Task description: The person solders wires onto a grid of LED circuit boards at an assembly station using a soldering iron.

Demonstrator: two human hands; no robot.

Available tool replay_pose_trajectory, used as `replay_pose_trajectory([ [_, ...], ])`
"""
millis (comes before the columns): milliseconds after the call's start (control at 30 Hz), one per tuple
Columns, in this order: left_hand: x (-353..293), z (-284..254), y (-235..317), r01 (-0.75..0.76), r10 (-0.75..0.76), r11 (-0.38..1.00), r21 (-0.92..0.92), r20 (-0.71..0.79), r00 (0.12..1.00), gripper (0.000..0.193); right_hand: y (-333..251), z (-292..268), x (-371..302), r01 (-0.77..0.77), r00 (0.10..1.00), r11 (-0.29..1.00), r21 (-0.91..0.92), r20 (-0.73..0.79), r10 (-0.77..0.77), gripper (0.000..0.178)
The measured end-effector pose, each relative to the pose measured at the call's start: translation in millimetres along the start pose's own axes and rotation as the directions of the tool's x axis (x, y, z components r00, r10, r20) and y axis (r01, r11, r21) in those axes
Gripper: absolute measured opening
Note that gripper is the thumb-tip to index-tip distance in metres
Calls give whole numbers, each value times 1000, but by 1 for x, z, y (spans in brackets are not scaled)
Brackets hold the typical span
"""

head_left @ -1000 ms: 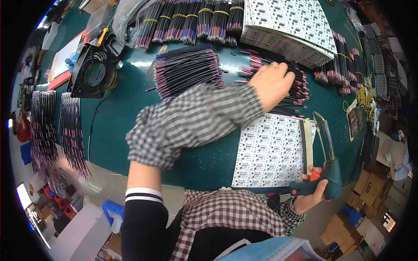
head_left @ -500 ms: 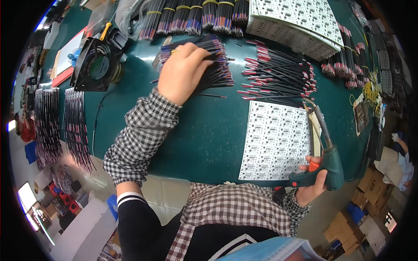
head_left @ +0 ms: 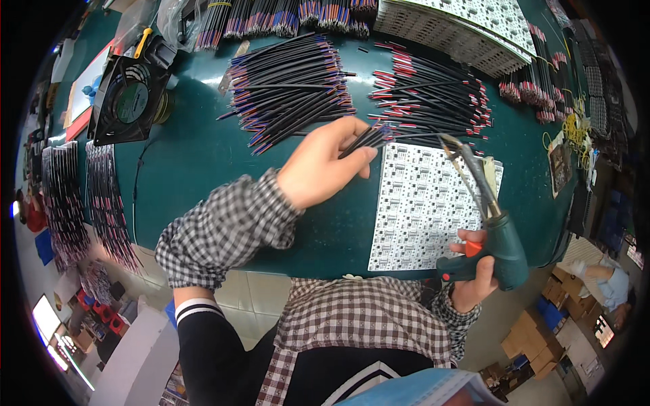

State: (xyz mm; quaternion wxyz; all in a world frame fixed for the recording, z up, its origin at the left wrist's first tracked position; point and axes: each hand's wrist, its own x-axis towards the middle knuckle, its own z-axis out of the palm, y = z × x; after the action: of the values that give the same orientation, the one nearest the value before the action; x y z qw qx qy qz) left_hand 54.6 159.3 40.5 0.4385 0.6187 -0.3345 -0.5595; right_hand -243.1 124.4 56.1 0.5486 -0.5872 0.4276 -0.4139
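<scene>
My left hand [head_left: 332,159] is closed around several short black wires [head_left: 369,140] with blue and orange ends. It hovers just left of the top corner of a white printed circuit board sheet [head_left: 423,210]. Behind it lies a loose pile of the same black wires [head_left: 291,84]. To the right of that pile are black wires with red and white ends [head_left: 430,98]. My right hand [head_left: 479,267] grips the handle of a green soldering gun [head_left: 504,254] with an orange-red trigger. The gun's metal tip points up over the sheet's upper right part.
A tall stack of white circuit sheets [head_left: 453,37] stands at the back. Banded wire bundles [head_left: 264,18] lie left of it, more [head_left: 535,84] to its right. A black square fan [head_left: 128,100] stands at the left, near hanging rows of wires [head_left: 64,203]. Yellow wire [head_left: 577,125] lies far right.
My left hand has come off the blue-and-orange-ended pile, moving right and nearer with several wires in it. The soldering gun has shifted slightly left, its tip now over the sheet.
</scene>
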Motion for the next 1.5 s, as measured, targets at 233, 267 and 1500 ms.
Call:
replay_pose_trajectory([
  [233,23,8,-34,-54,74,978,201,-93,993,17,4,5,-8,-60,992,997,-48,108,65,55],
  [267,24,9,-36,-146,199,941,304,-149,969,19,5,4,-9,-85,989,995,-45,118,90,55],
  [1500,30,18,-31,-107,196,925,366,-214,957,21,-2,18,-20,-332,918,920,-207,153,365,36],
])
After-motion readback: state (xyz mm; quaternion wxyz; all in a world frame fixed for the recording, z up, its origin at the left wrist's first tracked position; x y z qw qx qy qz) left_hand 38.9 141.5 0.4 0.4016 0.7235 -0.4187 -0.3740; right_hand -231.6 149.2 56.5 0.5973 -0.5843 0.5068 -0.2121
